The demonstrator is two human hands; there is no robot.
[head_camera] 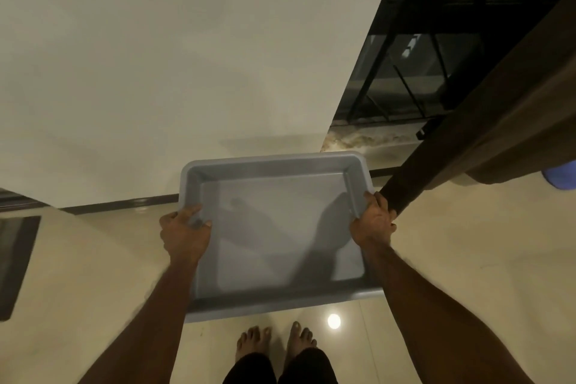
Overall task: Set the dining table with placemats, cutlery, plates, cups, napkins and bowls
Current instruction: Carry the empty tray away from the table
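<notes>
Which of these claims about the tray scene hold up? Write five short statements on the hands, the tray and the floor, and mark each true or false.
1. Both hands hold the grey tray. True: the left hand grips its left rim and the right hand its right rim.
2. The tray is full of plates and cups. False: nothing lies in it, only shadows on its bottom.
3. The tray rests on a table. False: it is held in the air above the floor.
4. The person stands barefoot. True: bare toes show below the tray.
5. The floor is dark carpet. False: it is pale and glossy, with a light reflection.
</notes>
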